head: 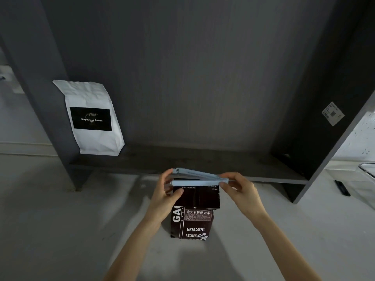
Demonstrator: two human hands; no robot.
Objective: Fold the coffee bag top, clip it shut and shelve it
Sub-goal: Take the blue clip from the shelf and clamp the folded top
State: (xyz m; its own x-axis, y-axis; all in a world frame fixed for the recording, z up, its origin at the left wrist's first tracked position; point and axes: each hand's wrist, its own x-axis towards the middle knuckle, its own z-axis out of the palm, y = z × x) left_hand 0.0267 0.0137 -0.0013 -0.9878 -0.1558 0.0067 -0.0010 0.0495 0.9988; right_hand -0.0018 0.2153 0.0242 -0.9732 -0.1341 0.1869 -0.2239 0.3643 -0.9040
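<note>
The coffee bag (192,218) stood low in the middle of the frame, on the pale floor (60,220) just in front of the dark shelf (203,161). Its top was already folded down. A long pale blue clip (197,178) sat across the fold, with its two bars spread apart at the left end and meeting at the right, so it was not snapped shut yet.

Your left hand (165,196) was closed on the bag's top left corner, thumb on the front, fingers up by the clip's open end. Your right hand (238,189) pinched the clip's right end.

The bag looked soft and crinkly, and I think it was a bit heavy with coffee inside. The shiny skin might slip. You would do best to hold it by the sides under the fold, not by the clip alone.

A white coffee bag (91,118) leaned at the left of the shelf, in the middle left of the frame. The rest of the shelf board looked bare.
</note>
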